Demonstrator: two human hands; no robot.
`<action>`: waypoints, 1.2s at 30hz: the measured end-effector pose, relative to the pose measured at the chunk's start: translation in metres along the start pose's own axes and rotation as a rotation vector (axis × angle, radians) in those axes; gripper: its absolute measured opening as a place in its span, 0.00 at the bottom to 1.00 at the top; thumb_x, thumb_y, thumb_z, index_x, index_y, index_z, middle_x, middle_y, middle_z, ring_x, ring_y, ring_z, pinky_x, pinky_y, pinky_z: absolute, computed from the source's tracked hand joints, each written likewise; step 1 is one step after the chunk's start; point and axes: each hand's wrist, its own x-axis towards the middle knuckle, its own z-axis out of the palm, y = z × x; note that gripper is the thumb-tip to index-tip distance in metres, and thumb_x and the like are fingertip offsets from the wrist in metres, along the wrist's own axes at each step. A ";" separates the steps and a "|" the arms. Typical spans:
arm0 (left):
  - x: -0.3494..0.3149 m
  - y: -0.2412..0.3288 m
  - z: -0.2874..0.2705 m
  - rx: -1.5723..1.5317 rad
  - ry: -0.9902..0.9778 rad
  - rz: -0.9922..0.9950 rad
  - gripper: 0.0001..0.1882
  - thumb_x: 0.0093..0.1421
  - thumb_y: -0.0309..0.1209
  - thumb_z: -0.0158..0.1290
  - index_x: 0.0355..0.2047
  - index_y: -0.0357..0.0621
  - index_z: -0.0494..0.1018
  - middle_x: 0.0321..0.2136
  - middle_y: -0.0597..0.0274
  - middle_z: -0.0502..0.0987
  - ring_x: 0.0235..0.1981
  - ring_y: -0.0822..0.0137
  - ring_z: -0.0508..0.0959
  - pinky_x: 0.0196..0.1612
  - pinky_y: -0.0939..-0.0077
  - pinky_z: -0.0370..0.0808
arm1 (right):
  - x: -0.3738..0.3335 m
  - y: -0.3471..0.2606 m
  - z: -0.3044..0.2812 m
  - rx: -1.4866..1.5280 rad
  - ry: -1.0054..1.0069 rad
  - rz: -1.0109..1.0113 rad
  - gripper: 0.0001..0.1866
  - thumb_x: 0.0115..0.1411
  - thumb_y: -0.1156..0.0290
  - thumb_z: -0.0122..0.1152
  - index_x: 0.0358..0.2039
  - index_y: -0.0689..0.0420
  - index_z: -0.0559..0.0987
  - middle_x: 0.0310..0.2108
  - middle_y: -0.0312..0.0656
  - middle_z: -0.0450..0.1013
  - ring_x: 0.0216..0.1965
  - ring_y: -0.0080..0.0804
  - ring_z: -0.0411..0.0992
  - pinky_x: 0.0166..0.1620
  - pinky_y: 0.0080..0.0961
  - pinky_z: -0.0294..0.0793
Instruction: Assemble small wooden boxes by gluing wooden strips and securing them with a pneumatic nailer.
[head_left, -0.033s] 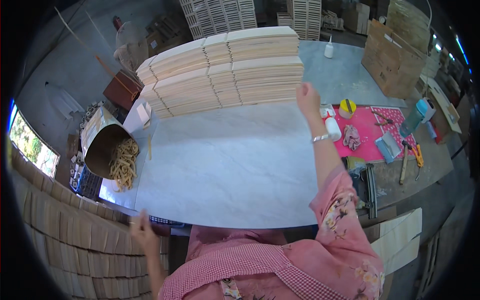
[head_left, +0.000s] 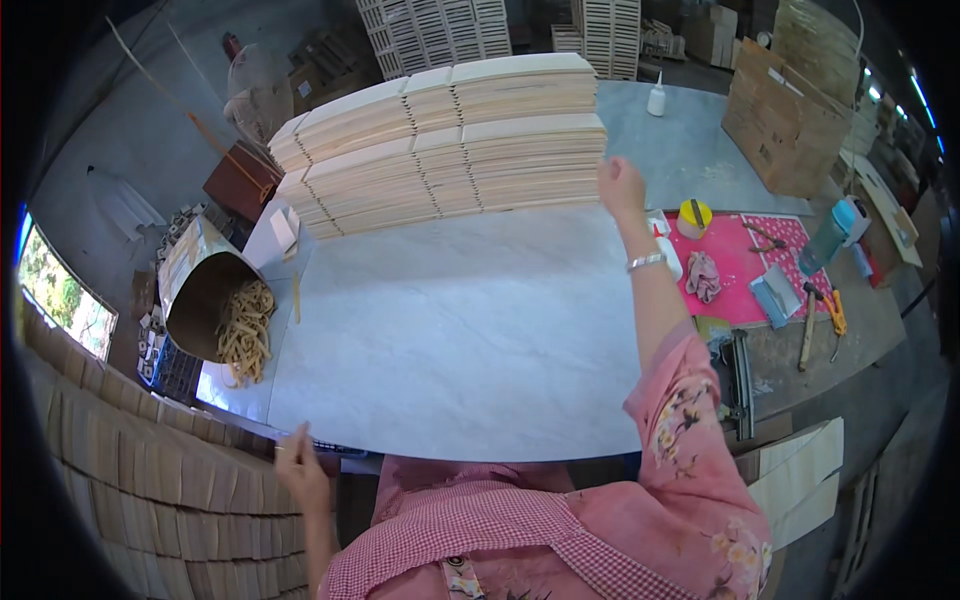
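Observation:
My right hand point(head_left: 622, 187) is closed, knuckles up, beside the right end of the stacked thin wooden boards point(head_left: 530, 160). What its fingers hold, if anything, is hidden. The pale boards stand in tall rows along the far side of the marbled tabletop point(head_left: 460, 330). Low at the left, my left hand point(head_left: 298, 465) hangs by the table's near edge with its fingers curled together. Whatever may be between them cannot be made out.
Left on the table lies a tipped container point(head_left: 205, 290) spilling tan bands point(head_left: 246, 335). At right, a pink mat point(head_left: 725, 285) carries a crumpled cloth point(head_left: 703, 276) and a yellow-lidded tub point(head_left: 694, 217), near a hammer point(head_left: 808, 330) and bottle point(head_left: 828, 235). A cardboard box point(head_left: 780, 125) stands behind.
My left hand has shifted slightly right, along the near table edge. My right hand has moved a little farther away and to the right, still closed. The boards look unchanged.

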 end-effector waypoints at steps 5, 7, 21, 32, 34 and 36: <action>0.007 0.013 0.041 -0.225 -0.125 -0.267 0.14 0.66 0.22 0.51 0.50 0.29 0.78 0.32 0.58 0.78 0.32 0.68 0.74 0.39 0.75 0.72 | 0.087 0.006 0.010 -0.110 -0.088 0.176 0.30 0.64 0.48 0.55 0.40 0.68 0.81 0.39 0.56 0.81 0.43 0.57 0.78 0.46 0.41 0.76; 0.015 0.005 0.050 -0.175 -0.135 -0.183 0.15 0.65 0.22 0.52 0.50 0.29 0.77 0.32 0.57 0.78 0.32 0.67 0.74 0.39 0.74 0.73 | 0.106 -0.005 0.013 -0.170 -0.143 0.203 0.32 0.63 0.47 0.56 0.41 0.70 0.82 0.40 0.58 0.81 0.43 0.57 0.78 0.47 0.41 0.77; 0.135 0.020 0.137 -0.512 -0.290 -0.348 0.22 0.64 0.29 0.58 0.57 0.36 0.72 0.47 0.55 0.77 0.46 0.59 0.79 0.50 0.67 0.77 | 0.109 -0.055 0.000 0.075 -0.028 0.357 0.32 0.58 0.43 0.56 0.32 0.68 0.81 0.24 0.50 0.76 0.18 0.37 0.68 0.22 0.33 0.68; 0.379 0.106 0.254 -1.540 -0.410 -0.986 0.42 0.61 0.47 0.63 0.63 0.28 0.59 0.55 0.33 0.69 0.51 0.45 0.78 0.52 0.47 0.78 | -0.006 -0.051 -0.031 0.293 0.066 0.368 0.29 0.59 0.45 0.61 0.40 0.64 0.75 0.30 0.45 0.73 0.16 0.27 0.63 0.19 0.28 0.63; 0.370 0.085 0.252 -1.521 -0.463 -1.019 0.39 0.62 0.44 0.62 0.62 0.28 0.60 0.53 0.35 0.69 0.49 0.46 0.78 0.51 0.49 0.79 | -0.031 -0.039 -0.028 0.323 0.053 0.364 0.28 0.61 0.47 0.61 0.43 0.63 0.74 0.33 0.45 0.73 0.17 0.27 0.63 0.19 0.28 0.63; 0.342 0.078 0.252 -1.488 -0.473 -1.060 0.37 0.62 0.42 0.62 0.61 0.27 0.61 0.52 0.36 0.70 0.48 0.48 0.78 0.51 0.51 0.79 | -0.037 0.021 -0.039 0.197 0.129 0.198 0.25 0.64 0.49 0.60 0.45 0.62 0.74 0.34 0.43 0.72 0.23 0.25 0.66 0.22 0.25 0.66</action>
